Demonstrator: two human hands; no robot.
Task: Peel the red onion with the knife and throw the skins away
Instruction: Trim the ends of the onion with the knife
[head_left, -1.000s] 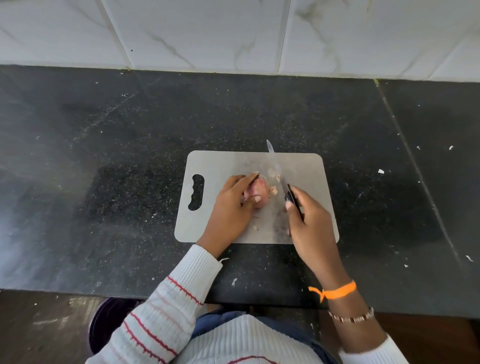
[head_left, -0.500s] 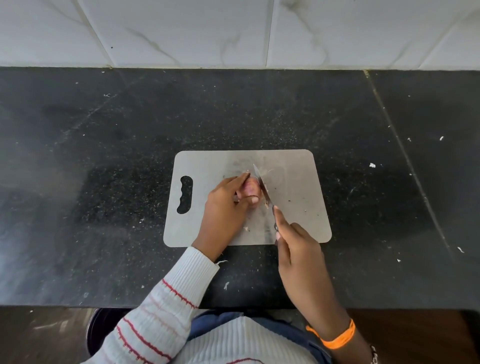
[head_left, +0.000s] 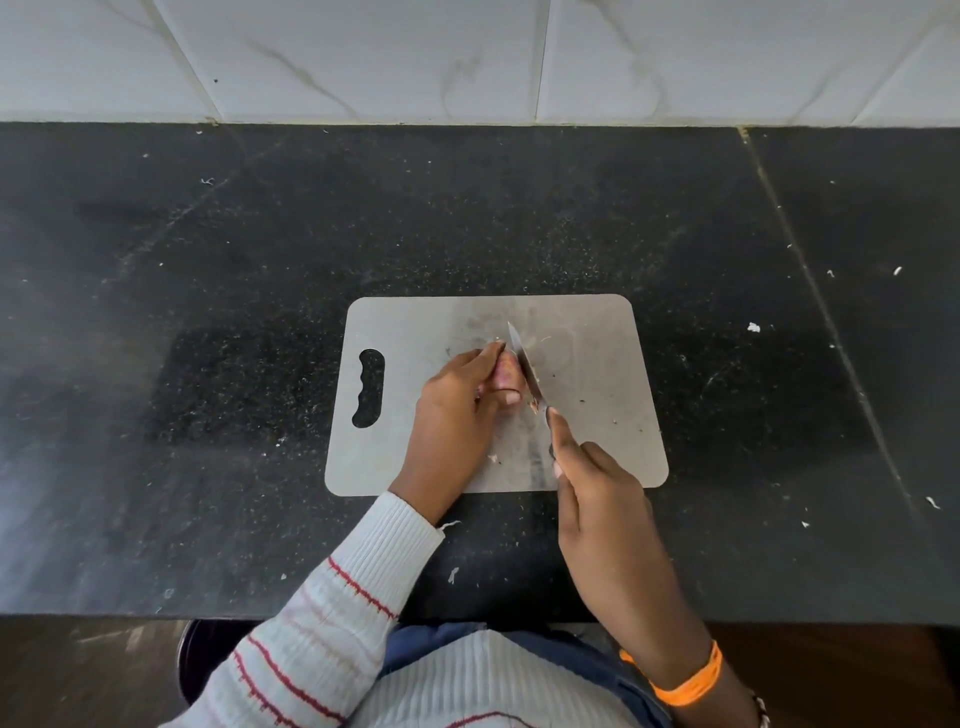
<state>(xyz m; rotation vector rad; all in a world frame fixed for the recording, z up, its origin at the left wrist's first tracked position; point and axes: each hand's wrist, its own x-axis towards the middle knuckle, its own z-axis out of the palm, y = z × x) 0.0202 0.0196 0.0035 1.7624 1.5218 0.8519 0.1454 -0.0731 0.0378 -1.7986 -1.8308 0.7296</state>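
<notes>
Red onion sits mid cutting board, pinched in left hand fingers, right hand clenched on knife at its right flank; small, light, likely slick-skinned, so grip its sides.

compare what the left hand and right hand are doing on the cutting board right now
The left hand curls over the red onion, pinning it to the cutting board; the right hand grips the knife, index finger laid along its spine. The left wrist is covered by a striped sleeve; the right wears an orange band. Both hands are closed on something over the board.
</notes>
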